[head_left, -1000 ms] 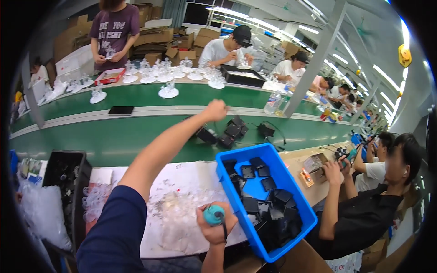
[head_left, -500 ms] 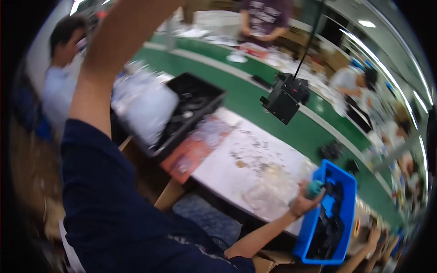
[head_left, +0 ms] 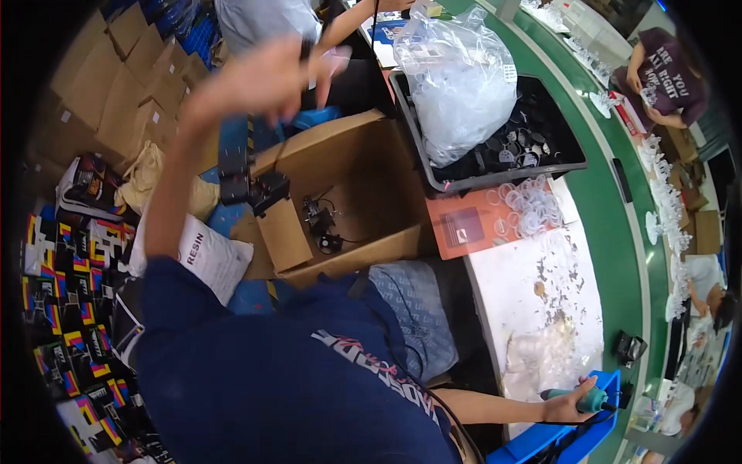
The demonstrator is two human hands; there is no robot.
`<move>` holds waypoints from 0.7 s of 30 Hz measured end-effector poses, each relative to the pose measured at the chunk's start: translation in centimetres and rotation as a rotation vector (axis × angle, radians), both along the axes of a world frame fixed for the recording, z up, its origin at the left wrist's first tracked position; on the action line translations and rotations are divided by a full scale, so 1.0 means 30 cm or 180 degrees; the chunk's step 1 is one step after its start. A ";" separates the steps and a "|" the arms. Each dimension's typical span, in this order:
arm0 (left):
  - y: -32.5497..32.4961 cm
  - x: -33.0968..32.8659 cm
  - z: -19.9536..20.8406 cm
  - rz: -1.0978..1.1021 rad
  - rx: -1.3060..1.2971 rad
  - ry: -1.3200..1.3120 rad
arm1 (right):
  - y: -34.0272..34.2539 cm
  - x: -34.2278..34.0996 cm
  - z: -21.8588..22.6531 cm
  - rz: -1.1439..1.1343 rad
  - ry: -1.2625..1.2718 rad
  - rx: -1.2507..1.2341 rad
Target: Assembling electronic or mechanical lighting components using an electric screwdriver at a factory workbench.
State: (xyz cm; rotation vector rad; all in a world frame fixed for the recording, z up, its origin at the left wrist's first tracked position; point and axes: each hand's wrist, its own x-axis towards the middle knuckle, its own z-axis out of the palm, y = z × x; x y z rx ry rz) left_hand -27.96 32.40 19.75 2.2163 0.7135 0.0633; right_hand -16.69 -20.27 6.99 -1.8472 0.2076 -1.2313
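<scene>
My left arm is raised at the upper left, and my left hand [head_left: 263, 81] is smeared by motion. Below it is a black boxy assembly [head_left: 251, 184]; a thin dark line runs between them, but whether my fingers hold it I cannot make out. Under these, an open cardboard box [head_left: 379, 174] contains a similar black piece with wires [head_left: 321, 224]. At the lower right, my right hand [head_left: 568, 407] is wrapped round a teal electric screwdriver [head_left: 593, 400], above the rim of a blue bin [head_left: 518, 447].
A black crate [head_left: 568, 166] bears a clear bag of translucent parts [head_left: 464, 100]. Clear rings [head_left: 533, 209] and dark scraps lie on the white worktop [head_left: 495, 301]. White sacks [head_left: 212, 255] and cartons [head_left: 108, 93] crowd the left floor. Other people work nearby.
The view has swung left, bringing the cardboard box into sight. My left hand has come down into view, and the black assembly has moved from above the green bench to beside the box.
</scene>
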 end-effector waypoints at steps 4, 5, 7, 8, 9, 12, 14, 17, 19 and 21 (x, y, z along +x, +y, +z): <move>0.069 -0.198 -0.272 0.0608 -0.0168 0.0417 | 0.002 0.060 -0.012 0.0402 0.0258 -0.0117; 0.075 -0.241 -0.315 0.0727 -0.0172 0.0394 | -0.009 0.057 -0.021 0.0444 0.0224 -0.0134; 0.113 -0.304 -0.405 0.1015 -0.0309 0.0391 | -0.012 0.045 -0.026 0.0427 0.0226 -0.0174; 0.153 -0.333 -0.478 0.0977 -0.0324 0.0416 | -0.002 0.047 -0.027 0.0466 0.0198 -0.0171; 0.189 -0.355 -0.562 0.0951 -0.0523 0.0711 | 0.002 0.056 -0.022 0.0499 0.0172 -0.0174; 0.216 -0.350 -0.747 0.0678 -0.1189 0.1185 | 0.016 0.082 -0.026 0.0327 0.0563 -0.0163; 0.195 -0.327 -0.846 0.0440 -0.1632 0.1382 | 0.036 0.097 -0.028 0.0328 0.0476 -0.0032; 0.185 -0.316 -1.040 0.0199 -0.1517 0.1849 | 0.021 0.112 -0.040 0.0432 0.0533 -0.0031; 0.211 -0.334 -1.178 -0.0226 -0.1445 0.2133 | 0.028 0.089 -0.038 0.0584 0.0561 0.0114; 0.186 -0.280 -1.162 -0.0381 -0.1381 0.2211 | 0.020 0.075 -0.028 0.0603 0.0608 0.0022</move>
